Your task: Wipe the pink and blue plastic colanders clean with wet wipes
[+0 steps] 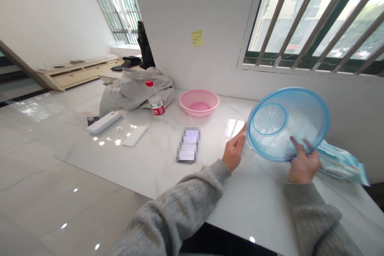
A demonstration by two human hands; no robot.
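A translucent blue plastic colander (303,108) is held up, tilted so that its inside and round base face me. My right hand (304,164) grips its lower right rim, with fingers reaching over the inner wall. At the left rim, my left hand (234,150) is closed, its fingertips against the edge; some of them are hidden behind it. Behind my right hand lies a light-blue soft pack (342,162) on the table. A pink plastic basin (199,103) sits near the wall, left of the colander.
The white table (255,200) bears a phone (188,145), a red-capped bottle (155,102), a white flat piece (135,136), a long white case (104,123) and a heap of grey cloth (135,88). A barred window (318,20) and a yellow note (197,38) are on the wall.
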